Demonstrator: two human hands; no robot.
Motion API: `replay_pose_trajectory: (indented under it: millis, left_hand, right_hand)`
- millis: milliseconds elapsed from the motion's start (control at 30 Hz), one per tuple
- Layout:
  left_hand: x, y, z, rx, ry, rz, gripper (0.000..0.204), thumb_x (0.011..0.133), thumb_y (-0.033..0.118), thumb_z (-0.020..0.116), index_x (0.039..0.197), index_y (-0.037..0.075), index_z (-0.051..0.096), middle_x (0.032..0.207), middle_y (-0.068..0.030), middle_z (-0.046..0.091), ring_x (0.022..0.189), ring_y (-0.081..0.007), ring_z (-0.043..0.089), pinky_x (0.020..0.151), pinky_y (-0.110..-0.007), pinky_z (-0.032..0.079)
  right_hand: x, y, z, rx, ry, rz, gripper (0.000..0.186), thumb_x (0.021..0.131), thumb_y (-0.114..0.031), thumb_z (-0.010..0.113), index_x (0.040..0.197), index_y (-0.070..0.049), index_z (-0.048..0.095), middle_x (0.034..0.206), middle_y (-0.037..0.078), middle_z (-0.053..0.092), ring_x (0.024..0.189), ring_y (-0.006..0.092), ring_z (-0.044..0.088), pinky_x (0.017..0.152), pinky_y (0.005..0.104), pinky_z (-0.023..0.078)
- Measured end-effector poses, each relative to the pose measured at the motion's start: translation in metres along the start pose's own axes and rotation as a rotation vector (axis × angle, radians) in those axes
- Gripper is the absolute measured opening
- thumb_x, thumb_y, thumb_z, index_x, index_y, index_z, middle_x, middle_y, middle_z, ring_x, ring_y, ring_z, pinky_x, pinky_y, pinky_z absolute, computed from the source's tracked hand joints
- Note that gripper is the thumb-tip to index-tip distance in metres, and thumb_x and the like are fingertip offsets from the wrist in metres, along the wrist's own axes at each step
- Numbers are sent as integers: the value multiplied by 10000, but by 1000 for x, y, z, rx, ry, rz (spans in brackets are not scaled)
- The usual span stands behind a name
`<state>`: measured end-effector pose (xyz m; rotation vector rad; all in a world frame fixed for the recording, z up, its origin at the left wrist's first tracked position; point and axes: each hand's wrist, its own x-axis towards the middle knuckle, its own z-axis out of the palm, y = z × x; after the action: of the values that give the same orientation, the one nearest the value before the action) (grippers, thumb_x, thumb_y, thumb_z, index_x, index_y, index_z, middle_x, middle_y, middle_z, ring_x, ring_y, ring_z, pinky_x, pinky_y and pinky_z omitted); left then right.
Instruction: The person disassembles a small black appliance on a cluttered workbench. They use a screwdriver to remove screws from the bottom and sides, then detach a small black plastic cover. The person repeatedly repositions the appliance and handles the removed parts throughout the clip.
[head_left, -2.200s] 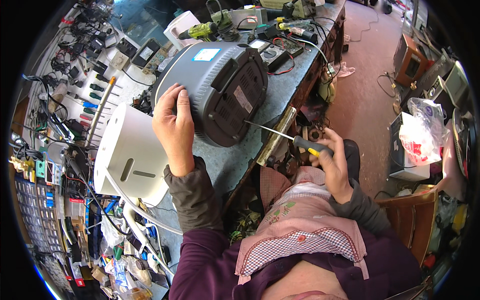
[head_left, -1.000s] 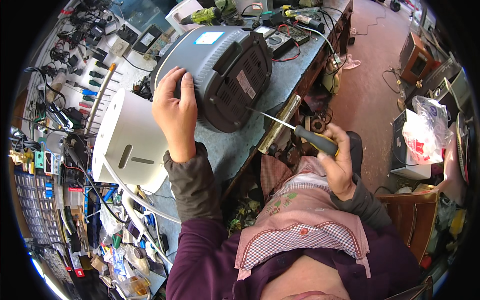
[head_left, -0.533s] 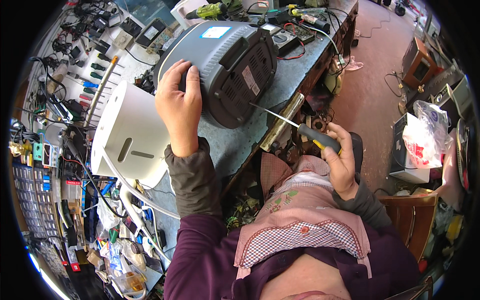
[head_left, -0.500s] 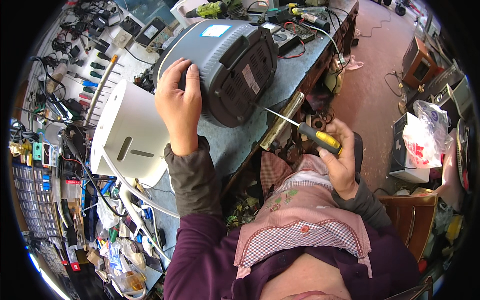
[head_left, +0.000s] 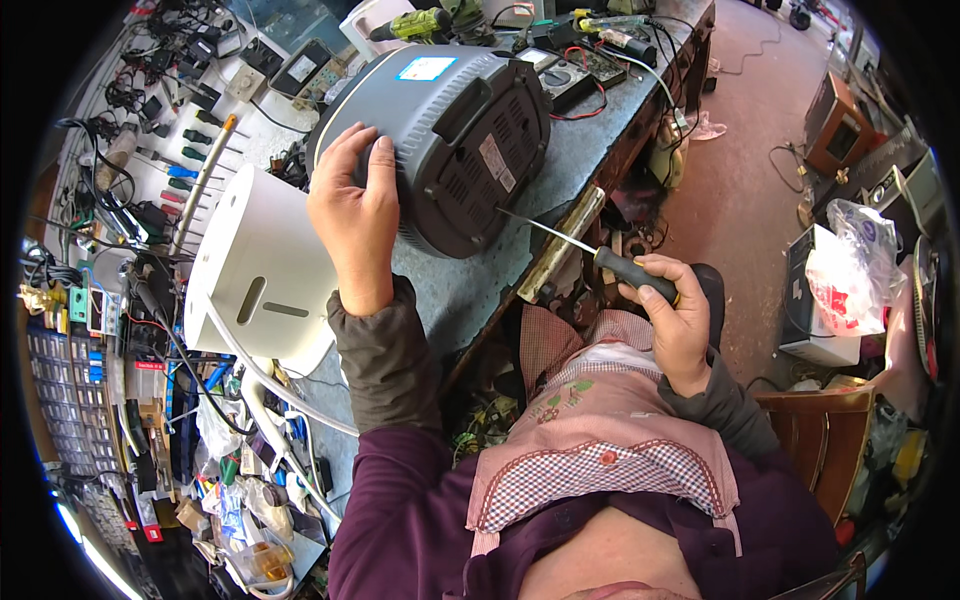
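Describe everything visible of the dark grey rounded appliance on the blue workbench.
The dark grey, rounded, plastic-looking appliance lies on its side on the blue workbench, base turned toward the person's right. Its side bears a blue-and-white sticker; its base has vent slots and a pale label. The left hand rests on it; a dark-handled screwdriver, held in the right hand, seems to touch the base.

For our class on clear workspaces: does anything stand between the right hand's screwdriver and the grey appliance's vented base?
Nothing visible does: the screwdriver in the right hand runs unobstructed to the grey appliance's vented base.
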<state>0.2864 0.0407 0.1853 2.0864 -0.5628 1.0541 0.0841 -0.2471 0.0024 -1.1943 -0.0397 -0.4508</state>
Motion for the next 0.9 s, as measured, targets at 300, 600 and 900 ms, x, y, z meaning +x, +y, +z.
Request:
replay_pose_trajectory:
  millis: [300,600,900]
  left_hand:
    - [-32,82,-12,-484,-24,-195,134,1085,47,773,1169,-40,831,1086,-65,837,959,-92,718,886,-243,550]
    - [-123,67,48,-1052,-344,-1079,277,1164,257,661,1205,7,770,1096,-110,839,894,-170,778,784,-310,615]
    - [-87,78,61,-1167,-155,-894,375,1196,229,566,1495,11,625,1279,-167,805,1008,-220,814,817,-331,645]
  right_hand:
    - [-6,-12,-37,46,56,-1,257,1072,82,564,1309,20,640,1437,179,626,1320,285,690,1102,454,660]
    - [-2,-47,-48,154,98,-170,289,1066,73,553,1342,16,619,1447,227,616,1271,294,708,1043,450,690]
    - [22,-58,-28,146,27,-226,277,1076,60,567,1345,15,614,1469,241,606,1281,302,691,1042,456,693]
